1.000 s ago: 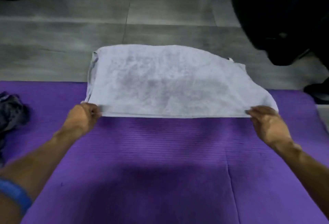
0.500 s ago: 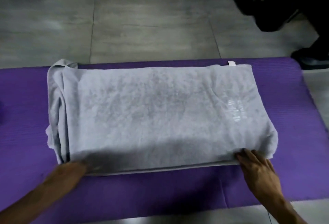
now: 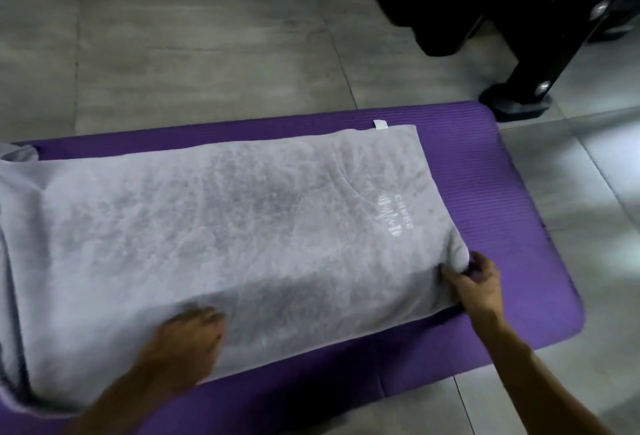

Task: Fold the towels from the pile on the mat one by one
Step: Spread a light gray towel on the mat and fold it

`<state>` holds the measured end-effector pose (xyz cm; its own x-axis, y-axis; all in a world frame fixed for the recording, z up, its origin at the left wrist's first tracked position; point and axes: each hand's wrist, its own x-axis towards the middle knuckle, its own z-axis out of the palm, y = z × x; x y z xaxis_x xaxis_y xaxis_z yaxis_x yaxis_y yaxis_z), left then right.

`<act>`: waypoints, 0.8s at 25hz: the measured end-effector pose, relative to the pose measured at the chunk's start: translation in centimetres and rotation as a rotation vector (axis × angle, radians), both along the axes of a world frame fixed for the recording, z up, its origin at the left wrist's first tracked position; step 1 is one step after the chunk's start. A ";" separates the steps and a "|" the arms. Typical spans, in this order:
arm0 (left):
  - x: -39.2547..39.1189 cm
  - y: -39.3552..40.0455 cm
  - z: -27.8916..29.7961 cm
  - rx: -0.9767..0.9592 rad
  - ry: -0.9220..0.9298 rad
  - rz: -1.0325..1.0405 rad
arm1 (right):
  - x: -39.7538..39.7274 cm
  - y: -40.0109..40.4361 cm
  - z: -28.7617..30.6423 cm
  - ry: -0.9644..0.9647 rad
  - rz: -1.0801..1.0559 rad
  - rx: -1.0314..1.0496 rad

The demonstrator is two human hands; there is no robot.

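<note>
Grey towel point(image 3: 225, 227) stretched leftward from my right hand point(image 3: 479, 284) pinching its corner; my left hand point(image 3: 187, 344) pressed flat.

purple mat point(image 3: 485, 171) on floor point(image 3: 207, 54) bears grey towel point(image 3: 225, 227).

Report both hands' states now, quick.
Left hand: open, flat on the towel.
Right hand: pinching the towel's near right corner.

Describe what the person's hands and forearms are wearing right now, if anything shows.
Both are bare. The left hand and right hand show no gloves or rings, and the forearms show no sleeves, as far as this blurred head view shows. No wristband or watch is in view.
</note>
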<state>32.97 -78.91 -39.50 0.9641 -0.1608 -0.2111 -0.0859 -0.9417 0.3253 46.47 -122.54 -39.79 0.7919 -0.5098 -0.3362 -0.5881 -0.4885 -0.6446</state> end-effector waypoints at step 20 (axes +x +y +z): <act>8.4 -13.2 -0.2 0.271 0.485 -0.001 | 20.2 8.1 -2.2 0.278 0.748 -0.549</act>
